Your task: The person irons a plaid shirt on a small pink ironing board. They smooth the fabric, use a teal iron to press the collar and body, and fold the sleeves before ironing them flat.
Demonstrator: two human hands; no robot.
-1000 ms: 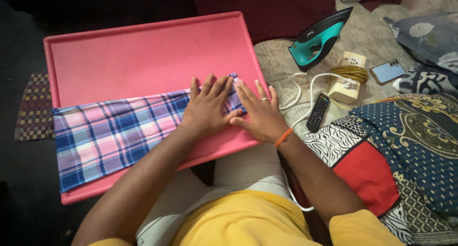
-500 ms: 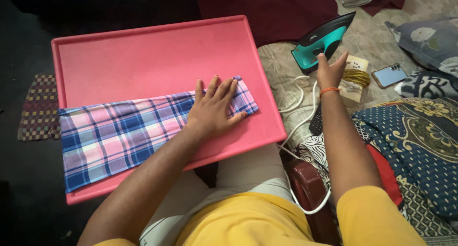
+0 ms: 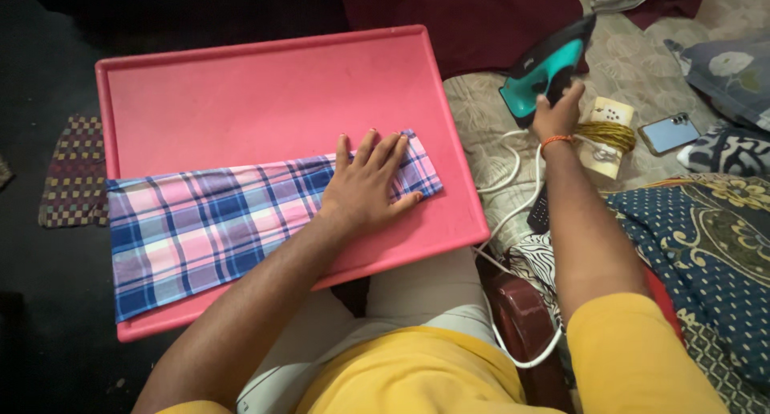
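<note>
Two hands were at work, well apart from each other. The left hand (image 3: 367, 185) lay flat, palm down and fingers spread open, on the right end of a folded plaid cloth (image 3: 216, 221) (pink, blue and white checks), gripping nothing and only pressing on it. The cloth stretched as a long band across the lower half of a pink tray-like board (image 3: 265, 93), its left end reaching the board's left rim and its right end stopping short of the right rim, just past the fingertips.

The right hand (image 3: 557, 109) was off the board, out to the right over a patterned bedspread (image 3: 481, 117), with its fingers closed around the handle of a teal and black iron (image 3: 549, 65). The iron sat tilted, its dark nose pointing up and to the right. An orange band circled the right wrist.

Just beside that hand lay a cream socket box (image 3: 605, 129) wound with yellowish cord, and a white cable (image 3: 513, 153) looped from it down past the board's edge. A phone (image 3: 672, 133) lay near the box, farther right. A dark remote (image 3: 541, 213) was mostly hidden behind the forearm. A checked mat (image 3: 72, 169) lay on the dark floor left of the board.
</note>
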